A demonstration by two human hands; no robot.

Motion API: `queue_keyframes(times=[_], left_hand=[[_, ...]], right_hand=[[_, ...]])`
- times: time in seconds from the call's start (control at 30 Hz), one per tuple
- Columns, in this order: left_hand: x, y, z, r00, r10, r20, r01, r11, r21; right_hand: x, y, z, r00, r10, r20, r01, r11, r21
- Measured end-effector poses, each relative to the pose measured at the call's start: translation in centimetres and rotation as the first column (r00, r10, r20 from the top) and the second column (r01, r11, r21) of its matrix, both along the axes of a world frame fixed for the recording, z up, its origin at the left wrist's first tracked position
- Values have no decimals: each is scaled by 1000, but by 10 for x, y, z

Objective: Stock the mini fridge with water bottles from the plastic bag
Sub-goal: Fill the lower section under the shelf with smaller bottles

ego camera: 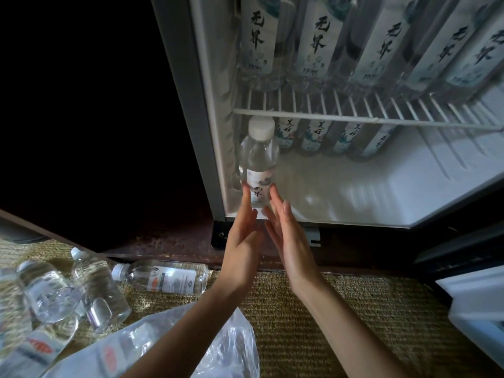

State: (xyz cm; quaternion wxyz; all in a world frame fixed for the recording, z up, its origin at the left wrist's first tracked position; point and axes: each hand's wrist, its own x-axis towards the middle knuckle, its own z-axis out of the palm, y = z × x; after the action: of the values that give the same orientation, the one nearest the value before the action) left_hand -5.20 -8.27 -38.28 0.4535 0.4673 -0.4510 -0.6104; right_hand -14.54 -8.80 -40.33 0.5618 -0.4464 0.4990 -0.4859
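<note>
So that it stands upright, seemingly, left hand (242, 241) and right hand (289, 238) flank the clear white-capped water bottle (257, 165), straight fingers (246, 197) touching.

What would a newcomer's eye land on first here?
The left hand and right hand flank an upright bottle with straight fingers, at the front left of the fridge floor. A row of labelled bottles fills the wire shelf above; loose bottles lie on the mat at lower left, by the bag.
</note>
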Motion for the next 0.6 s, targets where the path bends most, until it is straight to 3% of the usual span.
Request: queue_keyframes(times=[0.6], left_hand=[[-6,-73,-12,996,-7,90,7,1000,-1]], right_hand=[[2,-59,21,998,28,58,-33,996,88]])
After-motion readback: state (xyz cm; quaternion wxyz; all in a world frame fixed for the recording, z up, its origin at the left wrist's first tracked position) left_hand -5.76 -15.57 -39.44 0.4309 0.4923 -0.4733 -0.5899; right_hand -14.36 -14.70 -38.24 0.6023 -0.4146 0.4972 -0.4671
